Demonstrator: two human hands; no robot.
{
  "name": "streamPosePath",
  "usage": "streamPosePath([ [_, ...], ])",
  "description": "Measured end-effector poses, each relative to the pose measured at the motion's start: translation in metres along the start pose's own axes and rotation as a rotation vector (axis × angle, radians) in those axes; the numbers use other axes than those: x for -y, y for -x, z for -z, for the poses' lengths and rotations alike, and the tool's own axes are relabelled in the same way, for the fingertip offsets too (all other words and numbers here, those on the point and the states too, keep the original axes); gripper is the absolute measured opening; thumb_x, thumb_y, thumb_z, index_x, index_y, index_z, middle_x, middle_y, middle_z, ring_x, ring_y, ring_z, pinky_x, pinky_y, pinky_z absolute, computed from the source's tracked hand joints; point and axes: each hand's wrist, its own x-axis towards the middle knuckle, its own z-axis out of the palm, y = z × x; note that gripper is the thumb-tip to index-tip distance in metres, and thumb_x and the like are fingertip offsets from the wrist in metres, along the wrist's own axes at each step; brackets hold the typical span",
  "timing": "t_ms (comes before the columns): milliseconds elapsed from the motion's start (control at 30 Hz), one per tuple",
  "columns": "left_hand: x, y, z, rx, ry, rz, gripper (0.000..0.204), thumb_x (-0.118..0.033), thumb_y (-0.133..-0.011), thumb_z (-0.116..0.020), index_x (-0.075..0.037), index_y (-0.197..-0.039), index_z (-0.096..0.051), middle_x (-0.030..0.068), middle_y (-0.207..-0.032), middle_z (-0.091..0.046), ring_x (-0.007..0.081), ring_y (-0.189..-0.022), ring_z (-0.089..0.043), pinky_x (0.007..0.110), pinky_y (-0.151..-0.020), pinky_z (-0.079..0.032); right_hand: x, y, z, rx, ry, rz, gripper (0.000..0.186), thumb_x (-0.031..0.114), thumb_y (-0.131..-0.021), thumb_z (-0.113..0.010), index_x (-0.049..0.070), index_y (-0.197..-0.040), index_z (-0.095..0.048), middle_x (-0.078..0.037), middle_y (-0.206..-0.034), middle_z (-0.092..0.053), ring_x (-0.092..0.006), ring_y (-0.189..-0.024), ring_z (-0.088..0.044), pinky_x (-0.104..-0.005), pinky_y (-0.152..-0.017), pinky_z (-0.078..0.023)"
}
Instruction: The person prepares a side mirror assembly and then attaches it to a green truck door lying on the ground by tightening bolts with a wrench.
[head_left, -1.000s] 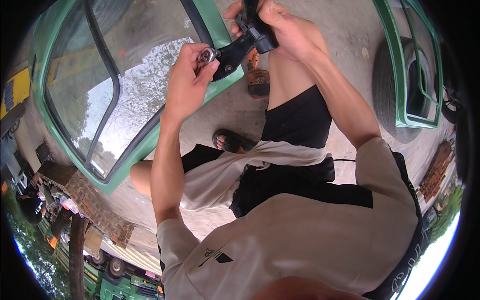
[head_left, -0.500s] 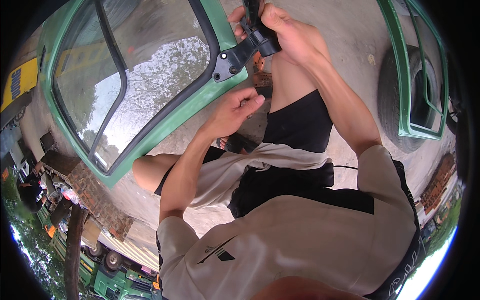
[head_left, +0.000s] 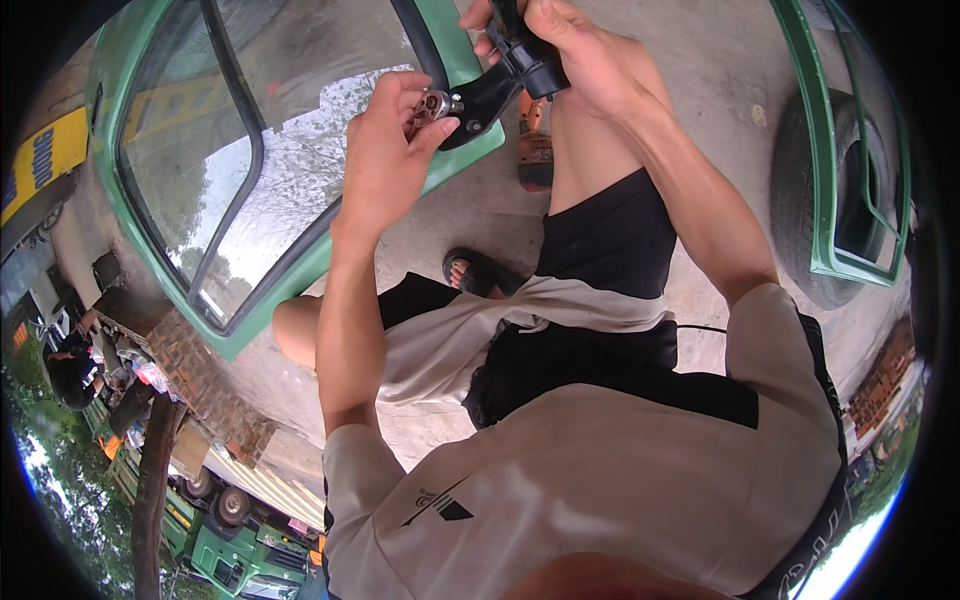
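My left hand [head_left: 383, 155] pinches a small chrome ratchet [head_left: 433, 104] at the plate of a black mirror bracket [head_left: 487, 100]. That plate lies on the corner of a green vehicle door [head_left: 470, 155], where one bolt shows beside my thumb. My right hand [head_left: 605, 75] is wrapped round the black arm [head_left: 535, 68] at the bracket's other end, near the picture's top edge. The fingers of that hand partly hide the arm. Whether the ratchet sits fully on a bolt cannot be made out.
Window glass [head_left: 290, 170] fills the door at my left. An orange and black power tool [head_left: 535, 150] lies on the floor beside my leg. To the right, a green door frame [head_left: 825, 200] leans against a tyre [head_left: 795, 190]. Bricks [head_left: 215, 385] are stacked at the left.
My left hand has moved up and forward from above my lap to the bracket plate, bringing the ratchet there. My right hand keeps its grip on the arm.
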Motion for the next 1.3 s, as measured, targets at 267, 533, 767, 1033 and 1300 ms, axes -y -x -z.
streamPosePath([
  [267,0.008,-0.002,0.001,-0.067,-0.116,-0.032,0.033,0.002,-0.084,-0.079,0.003,-0.109,-0.057,0.0117,-0.096,-0.072,0.0143,-0.090,-0.069,0.028,-0.084,-0.055,0.007,-0.001,-0.003,0.026,0.107,-0.013,0.048,0.050,-0.103,-0.053,0.003,-0.103,-0.066,-0.001,-0.092,-0.064,-0.0100,-0.083,-0.055,-0.0253,-0.074,-0.043],
  [533,0.004,-0.011,0.008,0.029,-0.289,-0.103,0.030,0.004,-0.079,-0.079,0.003,-0.104,-0.063,0.0133,-0.097,-0.074,0.0194,-0.088,-0.072,0.032,-0.082,-0.056,-0.010,-0.007,0.003,0.119,0.009,0.110,0.046,0.051,-0.100,-0.060,0.005,-0.099,-0.066,0.000,-0.090,-0.064,-0.0084,-0.082,-0.053,-0.0245,-0.074,-0.042],
  [767,-0.010,-0.033,0.026,0.187,-0.424,-0.326,0.034,0.002,-0.073,-0.080,-0.002,-0.104,-0.066,0.0171,-0.098,-0.072,0.0365,-0.089,-0.069,0.042,-0.077,-0.053,-0.002,-0.006,-0.006,0.120,-0.082,0.081,0.047,0.050,-0.100,-0.060,0.004,-0.106,-0.066,-0.001,-0.092,-0.063,-0.0101,-0.085,-0.055,-0.0247,-0.076,-0.043],
  [1033,-0.010,-0.062,0.037,0.432,-0.426,-0.374,0.031,0.003,-0.072,-0.080,0.000,-0.101,-0.068,0.0183,-0.090,-0.070,0.0343,-0.083,-0.068,0.042,-0.075,-0.051,0.004,-0.003,-0.008,0.113,-0.013,0.042,0.059,0.055,-0.098,-0.060,0.000,-0.118,-0.065,-0.002,-0.092,-0.061,-0.0110,-0.086,-0.054,-0.0248,-0.075,-0.041],
  [1300,-0.009,-0.056,0.034,0.430,-0.344,-0.028,0.031,-0.002,-0.071,-0.085,-0.002,-0.099,-0.071,0.0058,-0.077,-0.067,0.0101,-0.064,-0.053,0.032,-0.059,-0.042,0.003,0.000,-0.004,0.120,-0.064,0.013,0.044,0.045,-0.102,-0.057,0.003,-0.109,-0.065,0.000,-0.091,-0.058,-0.0111,-0.085,-0.052,-0.0251,-0.078,-0.039],
])
